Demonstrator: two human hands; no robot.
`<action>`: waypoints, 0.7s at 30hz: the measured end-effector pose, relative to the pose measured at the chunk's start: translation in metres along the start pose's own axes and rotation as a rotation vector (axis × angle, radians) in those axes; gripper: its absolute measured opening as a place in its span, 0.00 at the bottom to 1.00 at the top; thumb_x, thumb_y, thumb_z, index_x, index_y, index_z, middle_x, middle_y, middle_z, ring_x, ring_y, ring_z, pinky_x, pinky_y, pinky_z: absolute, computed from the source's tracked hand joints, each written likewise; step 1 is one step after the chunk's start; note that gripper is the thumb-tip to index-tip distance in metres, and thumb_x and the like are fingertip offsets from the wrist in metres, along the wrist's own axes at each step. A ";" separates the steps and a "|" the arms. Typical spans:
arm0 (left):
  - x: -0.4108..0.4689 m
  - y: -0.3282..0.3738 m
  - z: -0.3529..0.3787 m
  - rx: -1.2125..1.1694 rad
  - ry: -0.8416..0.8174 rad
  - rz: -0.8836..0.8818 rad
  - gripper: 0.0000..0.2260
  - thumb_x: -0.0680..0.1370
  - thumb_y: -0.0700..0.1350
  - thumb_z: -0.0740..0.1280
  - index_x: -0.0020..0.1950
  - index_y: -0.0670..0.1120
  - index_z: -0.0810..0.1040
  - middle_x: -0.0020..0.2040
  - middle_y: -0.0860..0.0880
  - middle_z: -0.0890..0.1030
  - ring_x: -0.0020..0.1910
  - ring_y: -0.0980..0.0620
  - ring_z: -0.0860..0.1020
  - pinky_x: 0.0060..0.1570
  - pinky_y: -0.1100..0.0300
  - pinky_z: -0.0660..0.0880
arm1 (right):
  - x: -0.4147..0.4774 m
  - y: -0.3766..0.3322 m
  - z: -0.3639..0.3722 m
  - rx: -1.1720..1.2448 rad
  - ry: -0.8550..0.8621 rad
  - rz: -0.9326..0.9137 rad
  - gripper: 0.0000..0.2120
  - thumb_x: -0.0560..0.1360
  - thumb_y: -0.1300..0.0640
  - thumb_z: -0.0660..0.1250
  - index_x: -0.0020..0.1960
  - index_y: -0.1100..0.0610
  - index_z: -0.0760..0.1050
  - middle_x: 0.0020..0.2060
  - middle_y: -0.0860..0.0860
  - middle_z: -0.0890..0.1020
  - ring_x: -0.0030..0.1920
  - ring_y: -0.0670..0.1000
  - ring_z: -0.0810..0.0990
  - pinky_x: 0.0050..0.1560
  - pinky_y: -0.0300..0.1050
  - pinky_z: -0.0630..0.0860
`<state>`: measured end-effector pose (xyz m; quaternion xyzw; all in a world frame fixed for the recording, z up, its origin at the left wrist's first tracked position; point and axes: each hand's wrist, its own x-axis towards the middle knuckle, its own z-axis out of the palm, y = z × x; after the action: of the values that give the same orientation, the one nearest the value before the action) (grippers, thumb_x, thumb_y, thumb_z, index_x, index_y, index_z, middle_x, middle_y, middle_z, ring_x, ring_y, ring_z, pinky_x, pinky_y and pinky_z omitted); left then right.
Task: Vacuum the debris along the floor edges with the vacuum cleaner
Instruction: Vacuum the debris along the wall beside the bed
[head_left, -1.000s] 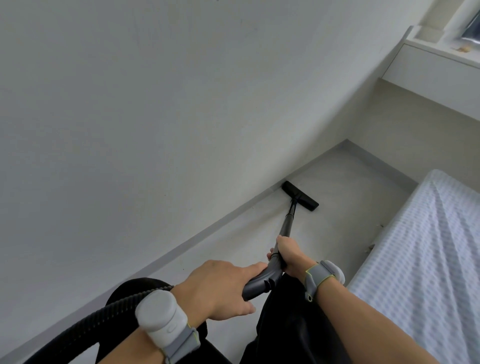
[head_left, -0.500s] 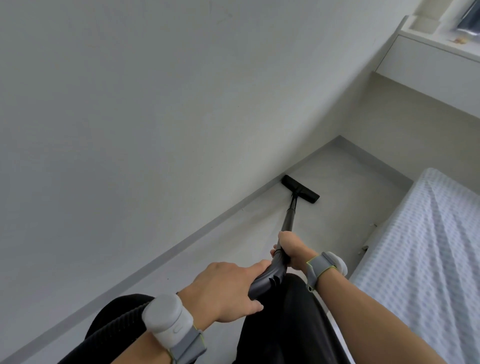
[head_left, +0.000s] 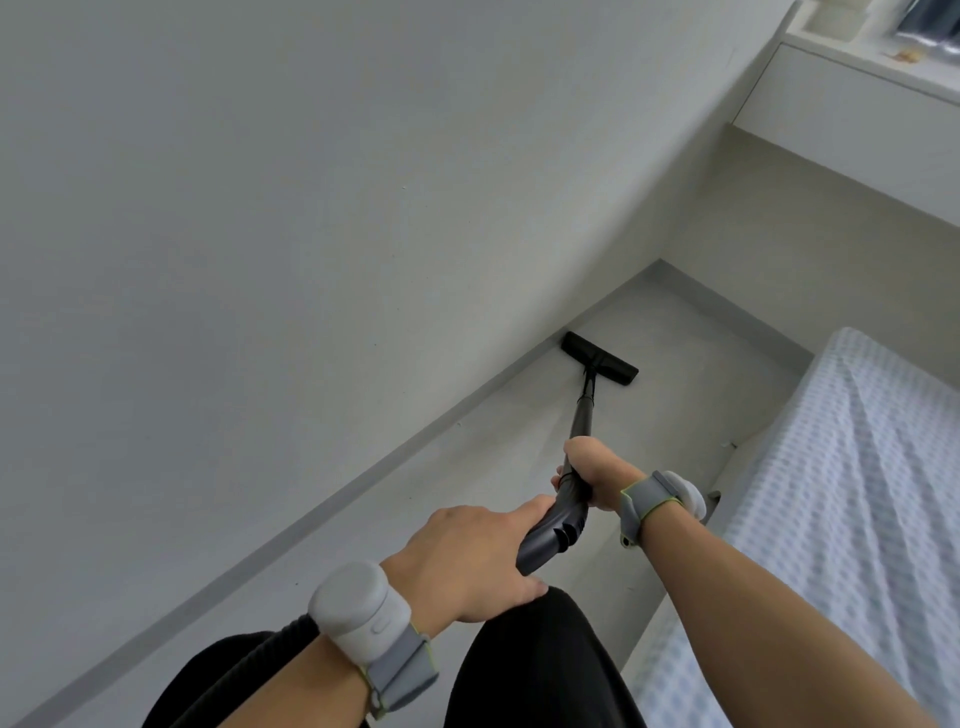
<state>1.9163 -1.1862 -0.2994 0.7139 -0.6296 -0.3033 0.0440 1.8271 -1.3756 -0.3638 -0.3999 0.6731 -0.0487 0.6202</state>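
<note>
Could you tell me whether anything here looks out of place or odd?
A few small scraps lie on the floor beside the bed, apart from the vacuum head at the baseboard; nothing else stands out.

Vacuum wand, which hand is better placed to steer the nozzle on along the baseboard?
Right. The right hand grips the wand farther forward, nearer the nozzle, so it likely steers best; the left hand holds the rear handle.

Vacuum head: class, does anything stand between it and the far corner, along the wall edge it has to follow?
Nothing visible does. The vacuum head has one end at the skirting board, and the floor from it to the corner looks bare. The bed stands apart, to the right.
</note>
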 end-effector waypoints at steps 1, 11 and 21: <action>0.004 -0.001 -0.001 0.001 -0.002 0.001 0.32 0.81 0.60 0.65 0.80 0.65 0.52 0.46 0.52 0.74 0.44 0.48 0.74 0.45 0.56 0.68 | 0.003 -0.002 -0.001 0.001 0.001 0.000 0.09 0.82 0.57 0.54 0.55 0.64 0.63 0.37 0.55 0.71 0.32 0.52 0.74 0.31 0.48 0.71; 0.054 -0.016 -0.003 -0.014 -0.024 -0.012 0.33 0.80 0.62 0.64 0.80 0.67 0.49 0.40 0.55 0.72 0.43 0.48 0.73 0.45 0.56 0.67 | 0.041 -0.033 -0.003 0.005 0.039 0.030 0.08 0.81 0.58 0.54 0.49 0.64 0.63 0.35 0.55 0.70 0.31 0.54 0.73 0.32 0.47 0.72; 0.002 -0.028 -0.008 -0.076 0.002 -0.024 0.33 0.81 0.66 0.61 0.79 0.73 0.44 0.37 0.56 0.71 0.36 0.54 0.73 0.38 0.62 0.67 | 0.004 -0.013 0.011 -0.184 0.040 -0.151 0.10 0.81 0.57 0.55 0.42 0.58 0.69 0.35 0.53 0.76 0.32 0.51 0.77 0.39 0.46 0.77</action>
<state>1.9443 -1.1849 -0.3058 0.7195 -0.6090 -0.3268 0.0683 1.8429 -1.3818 -0.3621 -0.5036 0.6551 -0.0413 0.5618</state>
